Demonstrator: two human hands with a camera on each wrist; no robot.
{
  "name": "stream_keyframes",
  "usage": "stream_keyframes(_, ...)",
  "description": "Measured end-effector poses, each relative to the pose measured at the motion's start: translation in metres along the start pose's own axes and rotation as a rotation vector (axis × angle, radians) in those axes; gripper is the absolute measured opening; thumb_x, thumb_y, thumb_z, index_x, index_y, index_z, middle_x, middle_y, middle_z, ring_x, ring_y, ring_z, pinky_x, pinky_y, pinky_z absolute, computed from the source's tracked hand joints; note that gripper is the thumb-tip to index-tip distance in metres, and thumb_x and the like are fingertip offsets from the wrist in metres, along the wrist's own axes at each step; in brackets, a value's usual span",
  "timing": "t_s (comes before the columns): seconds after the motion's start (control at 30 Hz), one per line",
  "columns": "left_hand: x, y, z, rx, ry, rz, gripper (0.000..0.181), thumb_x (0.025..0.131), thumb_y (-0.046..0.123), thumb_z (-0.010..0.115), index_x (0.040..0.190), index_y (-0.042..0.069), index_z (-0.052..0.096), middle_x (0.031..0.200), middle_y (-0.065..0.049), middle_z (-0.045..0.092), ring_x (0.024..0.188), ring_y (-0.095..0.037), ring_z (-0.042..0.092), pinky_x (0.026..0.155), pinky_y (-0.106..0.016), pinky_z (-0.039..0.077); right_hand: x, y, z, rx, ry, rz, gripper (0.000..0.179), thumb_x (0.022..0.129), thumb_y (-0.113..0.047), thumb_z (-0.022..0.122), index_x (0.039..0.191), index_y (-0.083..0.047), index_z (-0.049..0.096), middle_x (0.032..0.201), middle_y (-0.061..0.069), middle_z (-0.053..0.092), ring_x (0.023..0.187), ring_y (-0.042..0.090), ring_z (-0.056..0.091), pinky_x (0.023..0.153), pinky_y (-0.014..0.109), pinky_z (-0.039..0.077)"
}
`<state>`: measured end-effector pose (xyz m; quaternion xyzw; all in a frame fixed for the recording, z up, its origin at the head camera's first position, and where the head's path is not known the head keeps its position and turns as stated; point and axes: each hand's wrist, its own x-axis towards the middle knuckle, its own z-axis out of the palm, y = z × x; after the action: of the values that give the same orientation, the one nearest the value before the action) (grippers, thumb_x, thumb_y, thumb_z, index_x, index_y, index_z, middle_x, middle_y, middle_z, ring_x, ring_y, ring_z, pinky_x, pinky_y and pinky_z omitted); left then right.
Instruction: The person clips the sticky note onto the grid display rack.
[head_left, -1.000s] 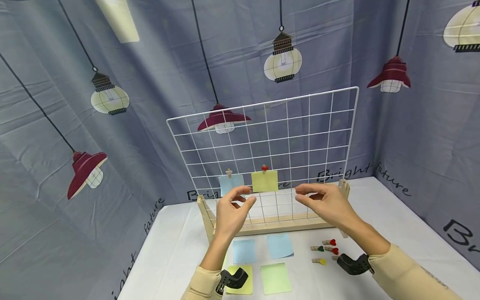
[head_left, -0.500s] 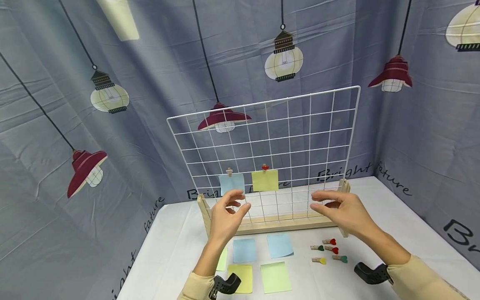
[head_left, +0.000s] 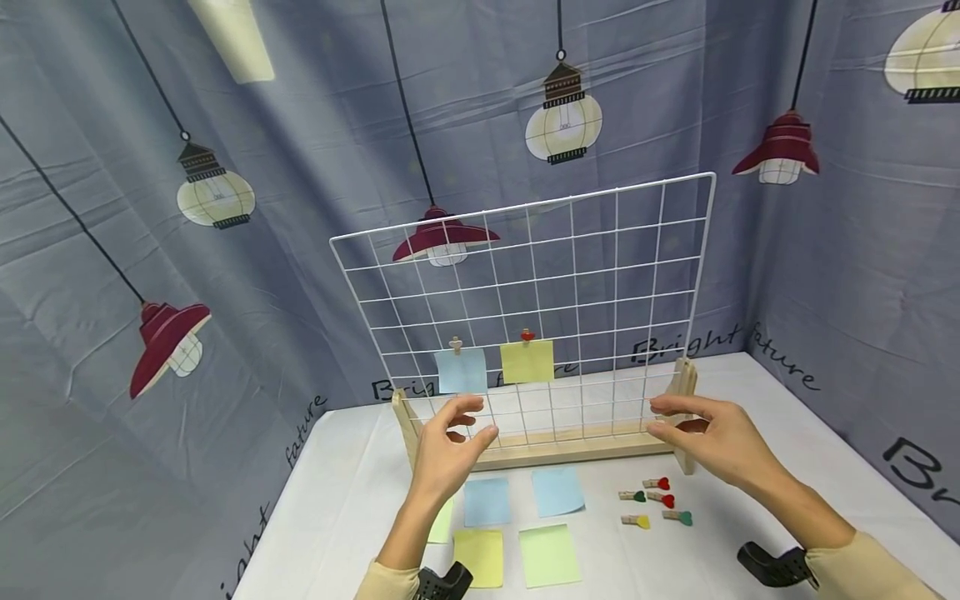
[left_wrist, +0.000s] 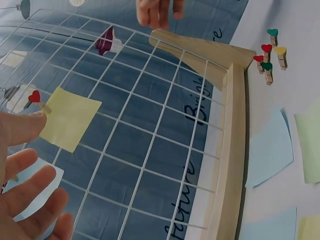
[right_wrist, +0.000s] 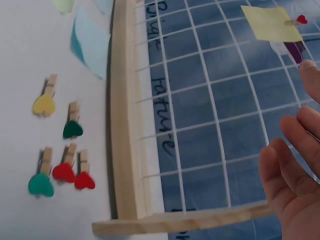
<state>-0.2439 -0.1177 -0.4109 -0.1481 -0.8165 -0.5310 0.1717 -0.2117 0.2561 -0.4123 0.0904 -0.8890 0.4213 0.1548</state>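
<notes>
My left hand (head_left: pixel 442 454) hovers before the lower left of a white wire grid (head_left: pixel 525 207), thumb and fingers apart with nothing between them. To the right, my right hand (head_left: pixel 716 437) is held in the air near the grid's right wooden foot, fingers loosely bent around nothing. A blue sticky note (head_left: pixel 461 372) hangs on the grid from a small clothespin with a pale heart (head_left: pixel 456 344). Beside it hangs a yellow sticky note (head_left: pixel 527 362) under a red-heart clothespin (head_left: pixel 527 335). In the left wrist view, the thumb overlaps the yellow note's edge (left_wrist: pixel 72 120).
On the white table lie two blue notes (head_left: pixel 558 492), a yellow note (head_left: pixel 478 558) and a green note (head_left: pixel 550 556). Another green note (head_left: pixel 441 523) is partly behind the left forearm. Several heart clothespins (head_left: pixel 636 522) lie at right. A wooden base (head_left: pixel 577 450) carries the grid.
Both hands have drawn apart and lowered: the left slightly left and down, the right farther right and down. The teal clothespin, earlier mostly covered by the right wrist device, now shows. The hung notes stay put.
</notes>
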Motion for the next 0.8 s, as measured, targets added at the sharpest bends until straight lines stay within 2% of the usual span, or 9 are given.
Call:
stream_keyframes(0.13,-0.004,-0.004,-0.004,-0.004,-0.023,-0.01,0.041,0.084,0.025,0.085,0.121,0.033,0.07,0.121,0.011,0.071,0.107,-0.016,0.064,0.088,-0.045,0.052,-0.005,0.008,-0.004,-0.003,0.006,0.006,0.043,0.092,-0.032,0.079,0.126,-0.007,0.072,0.126,0.017,0.072,0.09,-0.001,0.065,0.074,0.02,0.057)
stream_keyframes(0.43,-0.014,-0.018,-0.017,0.04,-0.062,-0.03,0.052,0.083,0.034,0.087,0.13,0.036,0.065,0.13,0.011,0.068,0.117,-0.018,0.063,0.093,-0.042,0.05,-0.011,0.022,-0.008,-0.041,0.043,-0.011,0.046,0.089,-0.031,0.083,0.126,-0.007,0.072,0.128,0.016,0.072,0.089,-0.014,0.059,0.075,0.015,0.054)
stream_keyframes(0.63,-0.022,-0.029,-0.025,0.067,-0.067,-0.018,0.058,0.082,0.031,0.088,0.135,0.027,0.064,0.135,0.007,0.067,0.118,-0.019,0.063,0.092,-0.039,0.051,-0.014,0.029,-0.01,-0.04,0.037,-0.012,0.047,0.088,-0.029,0.083,0.127,-0.005,0.071,0.132,0.018,0.069,0.093,-0.02,0.054,0.075,0.014,0.054)
stream_keyframes(0.8,-0.028,-0.035,-0.031,0.09,-0.053,-0.015,0.057,0.082,0.03,0.088,0.134,0.026,0.064,0.134,0.008,0.067,0.117,-0.02,0.064,0.091,-0.04,0.053,-0.016,0.032,-0.01,-0.041,0.03,0.002,0.049,0.089,-0.032,0.083,0.127,-0.005,0.071,0.131,0.019,0.069,0.091,-0.014,0.059,0.073,0.019,0.057)
